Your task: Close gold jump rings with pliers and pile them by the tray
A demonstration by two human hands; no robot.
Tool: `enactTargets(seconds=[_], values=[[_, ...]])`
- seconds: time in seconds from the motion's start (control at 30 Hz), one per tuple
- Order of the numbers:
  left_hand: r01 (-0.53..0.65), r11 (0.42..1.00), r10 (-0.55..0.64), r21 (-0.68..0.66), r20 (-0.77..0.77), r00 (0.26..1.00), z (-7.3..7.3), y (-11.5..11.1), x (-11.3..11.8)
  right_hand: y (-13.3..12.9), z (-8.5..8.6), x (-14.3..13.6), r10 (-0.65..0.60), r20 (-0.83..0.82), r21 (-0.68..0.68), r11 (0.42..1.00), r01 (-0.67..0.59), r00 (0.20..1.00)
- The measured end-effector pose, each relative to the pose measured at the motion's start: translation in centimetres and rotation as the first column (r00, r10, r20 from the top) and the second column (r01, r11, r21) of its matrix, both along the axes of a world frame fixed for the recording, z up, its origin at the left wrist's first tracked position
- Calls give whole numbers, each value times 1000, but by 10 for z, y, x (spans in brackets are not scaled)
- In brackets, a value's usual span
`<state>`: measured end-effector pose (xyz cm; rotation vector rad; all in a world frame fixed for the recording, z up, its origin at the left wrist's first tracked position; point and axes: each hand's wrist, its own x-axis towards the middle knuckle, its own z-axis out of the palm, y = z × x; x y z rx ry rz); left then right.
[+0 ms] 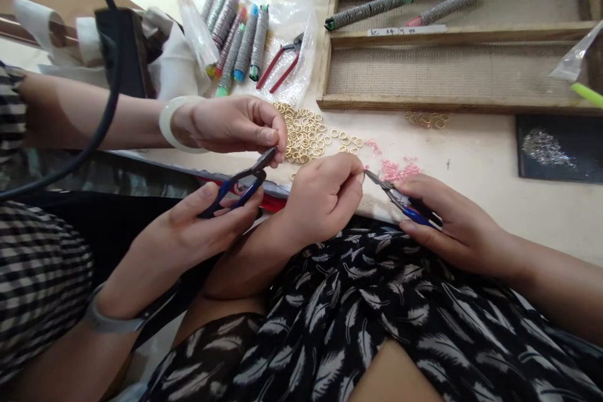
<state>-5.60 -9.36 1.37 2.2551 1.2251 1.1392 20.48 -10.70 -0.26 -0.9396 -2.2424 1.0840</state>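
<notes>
My left hand is closed in a pinch at the front of the table. What its fingertips hold is too small to make out. My right hand grips blue-handled pliers, whose jaw tips meet the left fingertips. Close behind the pliers lies a pile of small pink pieces. Many gold rings are heaped beyond my left hand, some scattered toward the pink pieces.
At left, a co-worker's hand pinches something tiny, and their other hand holds blue-handled pliers. Behind stand wire-wrapped sticks, red-handled pliers and a divided wooden tray. A black mat bears small silvery pieces.
</notes>
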Motion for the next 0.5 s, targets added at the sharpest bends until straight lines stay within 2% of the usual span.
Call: enactTargets(seconds=[0.23, 0.5], values=[[12, 1000, -12, 13, 19, 1000, -3, -5, -3, -8, -3, -6, -40, -14, -4, 999, 40, 999], [68, 997, -66, -22, 74, 995, -11, 3, -1, -13, -11, -6, -92, 40, -37, 995, 94, 995]])
